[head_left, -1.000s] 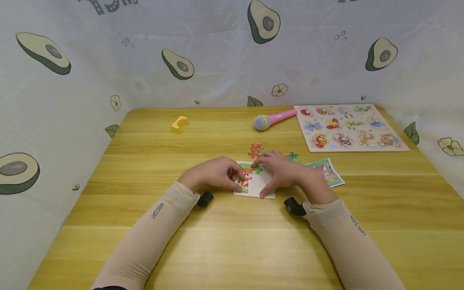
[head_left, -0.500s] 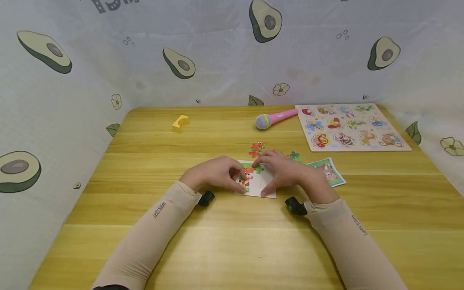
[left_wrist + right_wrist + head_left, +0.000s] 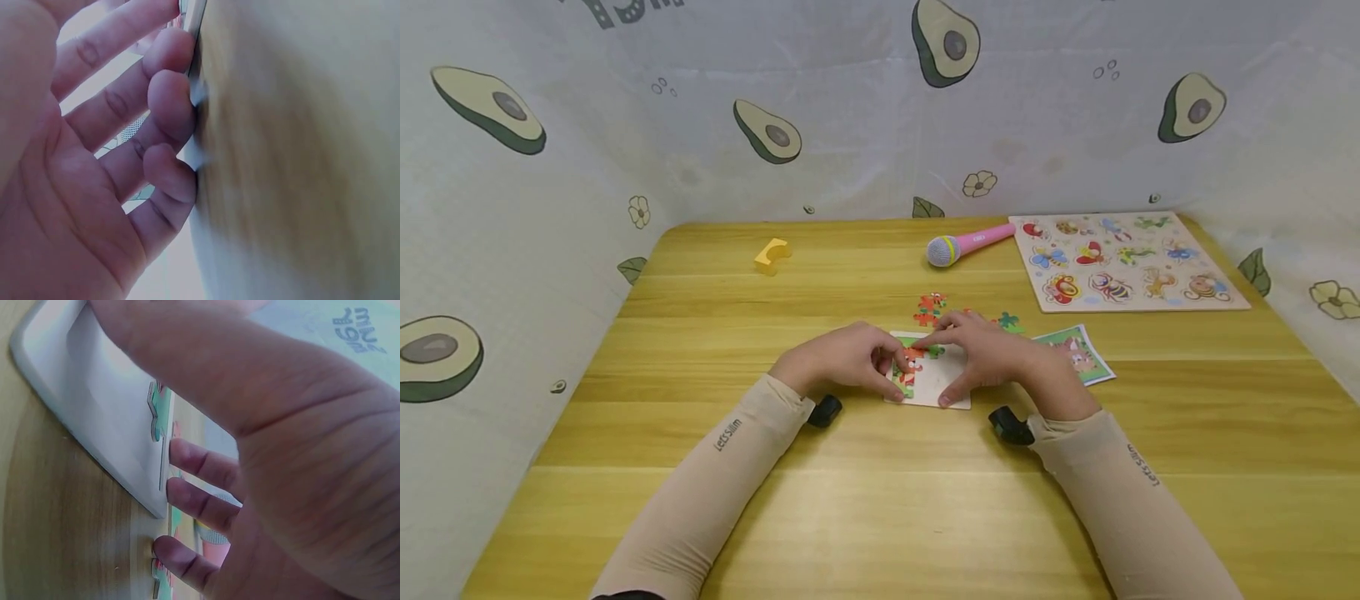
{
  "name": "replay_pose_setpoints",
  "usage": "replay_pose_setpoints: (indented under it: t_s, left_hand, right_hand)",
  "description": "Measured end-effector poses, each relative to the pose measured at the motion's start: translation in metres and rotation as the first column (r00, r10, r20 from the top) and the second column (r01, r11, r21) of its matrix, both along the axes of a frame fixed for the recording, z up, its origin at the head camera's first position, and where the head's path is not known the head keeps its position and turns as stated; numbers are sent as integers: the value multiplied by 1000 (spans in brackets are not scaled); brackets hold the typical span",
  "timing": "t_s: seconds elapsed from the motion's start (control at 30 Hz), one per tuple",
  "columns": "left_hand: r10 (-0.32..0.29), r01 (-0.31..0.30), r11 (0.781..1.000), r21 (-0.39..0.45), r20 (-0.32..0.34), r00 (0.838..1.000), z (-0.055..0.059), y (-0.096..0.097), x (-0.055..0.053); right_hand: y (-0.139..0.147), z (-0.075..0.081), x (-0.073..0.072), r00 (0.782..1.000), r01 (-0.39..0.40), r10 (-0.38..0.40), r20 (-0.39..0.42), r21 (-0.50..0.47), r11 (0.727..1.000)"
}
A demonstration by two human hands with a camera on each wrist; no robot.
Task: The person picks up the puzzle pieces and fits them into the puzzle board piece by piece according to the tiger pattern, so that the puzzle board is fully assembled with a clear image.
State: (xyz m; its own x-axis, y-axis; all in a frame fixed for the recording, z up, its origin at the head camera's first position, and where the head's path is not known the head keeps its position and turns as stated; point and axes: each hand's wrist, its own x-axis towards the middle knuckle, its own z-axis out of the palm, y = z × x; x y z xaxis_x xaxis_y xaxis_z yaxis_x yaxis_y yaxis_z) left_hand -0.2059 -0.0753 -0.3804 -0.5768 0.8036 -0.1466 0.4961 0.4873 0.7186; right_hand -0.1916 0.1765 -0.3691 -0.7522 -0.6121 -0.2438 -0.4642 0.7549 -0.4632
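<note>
A small white puzzle board (image 3: 940, 377) lies between both hands, with joined puzzle pieces (image 3: 912, 362) in orange, red and green along its left and far sides. My left hand (image 3: 852, 358) holds the board's left side, its thumb near the front corner; in the left wrist view its fingers (image 3: 172, 103) curl with the tips down at the tabletop. Spanning the right part is my right hand (image 3: 992, 354), thumb at the front edge, index finger stretched over the far pieces. The right wrist view shows its other fingertips (image 3: 181, 490) along the board's far edge.
Loose puzzle pieces (image 3: 929, 310) lie beyond the board, and a green piece (image 3: 1008, 322) sits behind the right hand. A picture card (image 3: 1081, 357) is right of it. Farther back are a pink microphone (image 3: 966, 244), an insect puzzle board (image 3: 1123, 265) and a yellow arch block (image 3: 772, 256).
My right index finger has slid slightly left over the far pieces. The left hand stays at the board's left side, and the board remains in place.
</note>
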Motion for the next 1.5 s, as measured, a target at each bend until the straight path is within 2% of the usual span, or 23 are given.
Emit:
replay_pose_setpoints:
  t_s: [0.23, 0.37, 0.5, 0.63, 0.9, 1.17, 1.27, 1.43, 1.5]
  left_hand:
    - [14, -14, 1000, -22, -17, 1000, 3, 1, 2]
    - [5, -11, 997, -71, -89, 996, 6, 4, 5]
    - [-19, -3, 992, -126, -171, 985, 7, 7, 6]
    - [-27, -5, 988, -152, -213, 977, 9, 8, 8]
    - [-29, -15, 982, -187, -231, 973, 8, 8, 9]
    - [-3, -51, 975, -216, -241, 971, 12, 11, 11]
    - [-16, -57, 969, -240, -293, 956, 13, 11, 11]
    - [-63, -59, 959, -277, -413, 909, 12, 13, 10]
    - [-67, -62, 958, -281, -428, 901, 12, 14, 10]
  right_hand:
    - [0, 0, 0, 1000, 7, -7, 15, 13, 1000]
    - [-1, 0, 0, 1000, -5, 5, 9, 3, 1000]
    - [-1, -1, 0, 1000, 12, -12, 18, 4, 1000]
    - [-1, 0, 1, 999, 25, -25, 26, 8, 1000]
    - [-2, 1, 1, 1000, 20, -20, 19, 3, 1000]
    - [-1, 1, 0, 999, 24, -24, 21, -5, 1000]
    - [-1, 0, 0, 999, 29, -29, 22, -2, 1000]
    - [0, 1, 1, 999, 45, -45, 27, 0, 999]
    - [0, 1, 1, 998, 49, -49, 29, -2, 999]
